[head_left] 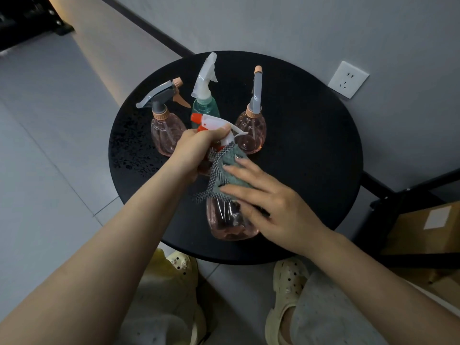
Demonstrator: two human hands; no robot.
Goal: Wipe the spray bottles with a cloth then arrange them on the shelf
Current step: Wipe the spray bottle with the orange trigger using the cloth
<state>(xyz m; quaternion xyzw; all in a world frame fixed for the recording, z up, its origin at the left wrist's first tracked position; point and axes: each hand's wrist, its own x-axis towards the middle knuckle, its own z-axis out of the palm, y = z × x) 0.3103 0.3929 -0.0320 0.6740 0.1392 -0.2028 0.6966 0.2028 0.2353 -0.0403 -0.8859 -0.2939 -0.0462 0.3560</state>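
Note:
My left hand (pixel 196 151) grips the white and red trigger head of a clear pink spray bottle (pixel 227 221), held tilted above a round black table (pixel 311 158). My right hand (pixel 268 202) presses a grey-green cloth (pixel 224 170) against that bottle's upper body. Three more spray bottles stand upright on the table behind: a pink one with a grey trigger (pixel 165 134) at the left, a green one with a white trigger (pixel 205 105) in the middle, and a pink one with an orange nozzle (pixel 251 131) at the right.
A black shelf frame (pixel 388 192) stands to the right of the table with a cardboard box (pixel 423 227) on it. A white wall socket (pixel 348 79) is behind the table. My feet in pale clogs (pixel 286 295) stand on the tiled floor below the table's front edge.

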